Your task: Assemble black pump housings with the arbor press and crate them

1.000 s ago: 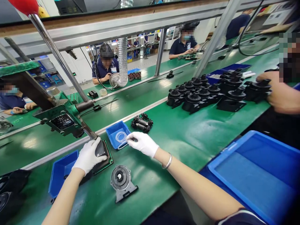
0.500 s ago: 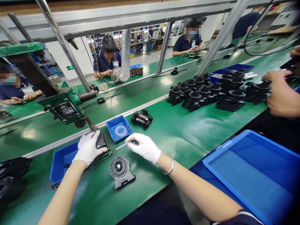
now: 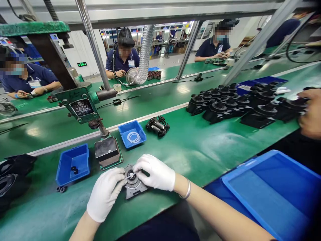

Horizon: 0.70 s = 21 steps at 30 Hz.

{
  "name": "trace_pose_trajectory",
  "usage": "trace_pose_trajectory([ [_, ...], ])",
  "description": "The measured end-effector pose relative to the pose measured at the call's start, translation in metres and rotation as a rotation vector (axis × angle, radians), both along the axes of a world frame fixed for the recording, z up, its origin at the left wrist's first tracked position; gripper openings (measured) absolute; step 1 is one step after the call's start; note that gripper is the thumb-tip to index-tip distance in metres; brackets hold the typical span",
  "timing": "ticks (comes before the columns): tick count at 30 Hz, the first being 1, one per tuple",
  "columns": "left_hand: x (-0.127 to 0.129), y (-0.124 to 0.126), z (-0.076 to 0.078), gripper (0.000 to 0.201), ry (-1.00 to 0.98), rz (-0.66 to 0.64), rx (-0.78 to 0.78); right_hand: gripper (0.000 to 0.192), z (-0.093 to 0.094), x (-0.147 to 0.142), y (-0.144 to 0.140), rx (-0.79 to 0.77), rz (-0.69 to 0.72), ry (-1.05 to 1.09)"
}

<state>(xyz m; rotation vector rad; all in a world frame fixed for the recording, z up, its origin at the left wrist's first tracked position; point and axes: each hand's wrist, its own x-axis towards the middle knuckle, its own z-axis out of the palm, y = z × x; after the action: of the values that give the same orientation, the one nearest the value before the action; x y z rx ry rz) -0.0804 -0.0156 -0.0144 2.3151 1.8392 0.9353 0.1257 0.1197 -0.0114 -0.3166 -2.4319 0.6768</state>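
A round grey metal end cover (image 3: 136, 192) with a flat foot lies on the green bench in front of me, a dark hub at its centre. Over that hub a thin white ring (image 3: 129, 176) shows nearly edge-on. My right hand (image 3: 154, 172), white-gloved, pinches the ring's right side between thumb and fingers. From the left, my left hand (image 3: 106, 192), also gloved, has its fingertips closed at the ring's other side. Both hands partly cover the end cover, and whether the ring touches the hub is unclear.
Behind my hands stand a hand press (image 3: 82, 107) with a metal block (image 3: 106, 149), a blue bin (image 3: 132, 145) of white rings and several black rotors (image 3: 157, 126). Left is another blue bin (image 3: 60, 172); right, black housings (image 3: 218, 107), a blue crate (image 3: 228, 182) and a co-worker's hand (image 3: 311, 113).
My left hand has left the press block and come down to the end cover. My right hand has carried the white ring down and left over the cover's hub. The view has shifted slightly.
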Motion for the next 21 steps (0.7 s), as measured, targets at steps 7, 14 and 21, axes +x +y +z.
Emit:
trace_pose_trajectory([
  [7,0.011,-0.021,-0.014,0.014,-0.098,0.06,-0.116,0.041,-0.008,0.021,-0.023,0.274,-0.021,-0.114],
  [14,0.009,-0.032,-0.005,0.04,-0.368,0.075,-0.287,0.026,-0.021,0.023,-0.035,0.116,-0.173,0.235],
  [21,0.046,0.009,-0.026,0.103,-0.648,0.125,-0.402,0.052,-0.019,-0.002,-0.034,-0.57,-0.128,0.276],
])
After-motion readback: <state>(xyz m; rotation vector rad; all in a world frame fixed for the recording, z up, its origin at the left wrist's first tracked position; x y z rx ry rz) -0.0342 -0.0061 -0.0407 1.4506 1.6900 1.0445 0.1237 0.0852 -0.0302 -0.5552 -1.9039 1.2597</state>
